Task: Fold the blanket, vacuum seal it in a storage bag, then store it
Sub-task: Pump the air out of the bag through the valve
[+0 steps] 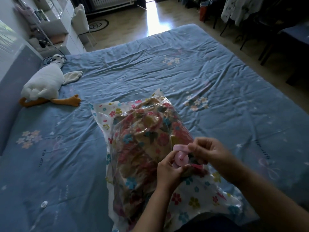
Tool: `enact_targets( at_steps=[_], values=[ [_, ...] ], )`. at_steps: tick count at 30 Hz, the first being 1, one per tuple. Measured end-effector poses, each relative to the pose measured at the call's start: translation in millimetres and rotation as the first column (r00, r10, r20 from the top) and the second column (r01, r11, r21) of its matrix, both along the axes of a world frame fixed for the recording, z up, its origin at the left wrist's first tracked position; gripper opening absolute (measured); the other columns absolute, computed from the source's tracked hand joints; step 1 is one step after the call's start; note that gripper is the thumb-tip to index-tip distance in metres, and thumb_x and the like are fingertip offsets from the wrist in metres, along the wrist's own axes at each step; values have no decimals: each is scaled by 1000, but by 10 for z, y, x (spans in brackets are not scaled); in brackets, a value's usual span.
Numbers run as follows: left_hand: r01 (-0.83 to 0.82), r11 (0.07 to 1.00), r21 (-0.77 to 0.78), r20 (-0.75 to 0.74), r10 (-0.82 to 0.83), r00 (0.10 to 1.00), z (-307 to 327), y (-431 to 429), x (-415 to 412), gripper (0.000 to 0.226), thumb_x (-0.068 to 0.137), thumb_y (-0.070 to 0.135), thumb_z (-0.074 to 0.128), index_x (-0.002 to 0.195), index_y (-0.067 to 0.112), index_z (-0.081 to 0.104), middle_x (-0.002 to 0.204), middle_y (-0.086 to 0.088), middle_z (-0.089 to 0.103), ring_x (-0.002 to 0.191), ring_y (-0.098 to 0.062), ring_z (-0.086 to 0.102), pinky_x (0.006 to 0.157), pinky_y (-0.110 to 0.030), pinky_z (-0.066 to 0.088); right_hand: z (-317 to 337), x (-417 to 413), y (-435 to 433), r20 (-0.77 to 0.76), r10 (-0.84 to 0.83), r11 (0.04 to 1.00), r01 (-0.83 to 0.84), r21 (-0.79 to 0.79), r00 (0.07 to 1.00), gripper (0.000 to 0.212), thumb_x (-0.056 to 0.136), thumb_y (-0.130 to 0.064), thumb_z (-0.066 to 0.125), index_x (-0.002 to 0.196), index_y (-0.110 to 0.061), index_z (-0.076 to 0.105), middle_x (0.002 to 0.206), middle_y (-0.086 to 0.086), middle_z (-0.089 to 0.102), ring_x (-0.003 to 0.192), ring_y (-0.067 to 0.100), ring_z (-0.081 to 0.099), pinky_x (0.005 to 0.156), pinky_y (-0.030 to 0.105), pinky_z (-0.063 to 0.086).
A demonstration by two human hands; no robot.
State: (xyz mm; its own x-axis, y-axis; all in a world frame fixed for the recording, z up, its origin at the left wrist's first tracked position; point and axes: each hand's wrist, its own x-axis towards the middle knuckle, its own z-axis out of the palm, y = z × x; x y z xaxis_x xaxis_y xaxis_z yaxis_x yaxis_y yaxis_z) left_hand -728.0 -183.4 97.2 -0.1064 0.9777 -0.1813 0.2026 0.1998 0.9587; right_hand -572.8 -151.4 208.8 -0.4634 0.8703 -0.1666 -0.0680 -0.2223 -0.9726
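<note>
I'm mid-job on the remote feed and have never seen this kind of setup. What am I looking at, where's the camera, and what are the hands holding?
There is no machine: a person works with bare hands, and the one picture comes from a camera on their head, looking down. On the blue bed lies a flowered storage bag with the folded blanket inside. The left hand steadies the bag's pink valve; the right hand pinches its cap. A plush goose lies at far left.

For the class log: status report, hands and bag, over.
Left hand holds pink valve. Right hand pinches its cap. Blanket inside storage bag. Nothing obstructing.
</note>
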Motion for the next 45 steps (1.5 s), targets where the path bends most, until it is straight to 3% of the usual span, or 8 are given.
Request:
enact_targets(
  at_steps=[4,6,12,19,26,33,41,45],
  values=[
    [9,1000,7,-48,-8,999,1,-21,7,52,65,17,89,102,45,64,98,19,72,96,2,67,86,-23,56,-383,-57,-22,478,9,999,-25,26,879,44,75,-46,66,72,-3,63,60,2,58,56,15,52,56,31,44],
    [6,1000,17,-40,-5,999,4,-10,-12,46,67,21,88,103,39,67,98,16,72,96,1,67,85,-21,55,-233,-68,-7,432,-18,995,-29,101,902,38,79,-40,65,70,-3,63,57,-1,57,53,11,51,53,27,43],
    [18,1000,18,1,-18,1000,119,26,-25,48,67,24,88,108,38,68,102,18,73,100,0,67,87,-22,54,404,19,52,-176,78,996,-68,63,981,36,79,-40,71,63,-12,56,53,-1,47,47,7,40,46,14,36],
    [15,1000,12,-40,-14,999,61,-27,-12,52,67,17,88,113,30,66,106,12,71,100,0,66,87,-19,54,-372,-61,69,531,49,998,-57,-1,846,29,83,-36,67,69,-10,63,57,-4,57,51,8,51,50,21,42],
    [11,999,34,-30,-10,1000,125,27,-44,49,67,24,88,112,29,69,105,13,73,99,0,67,87,-19,53,399,-36,66,-157,28,1000,-26,18,987,27,80,-23,64,64,-5,51,50,-1,45,45,8,38,44,15,35],
    [18,999,38,-44,-16,999,145,-18,6,50,69,14,87,109,33,65,102,17,70,97,6,65,82,-12,51,-248,-113,-35,399,-52,996,74,-41,915,47,63,-52,69,69,-6,61,56,1,57,51,11,50,46,20,41],
    [8,999,42,-46,-6,999,158,31,-37,48,68,27,88,113,28,69,104,14,73,99,2,66,88,-21,54,454,-40,43,-133,-16,997,26,76,991,20,78,-16,62,59,-12,57,50,-1,48,46,8,41,45,16,36],
    [7,998,66,-61,-3,998,162,48,6,48,69,22,87,112,28,69,103,14,72,98,2,66,85,-17,53,-25,-83,26,284,-63,998,58,25,957,45,67,-46,72,69,-3,59,55,0,54,50,10,48,49,22,41]
  ],
)
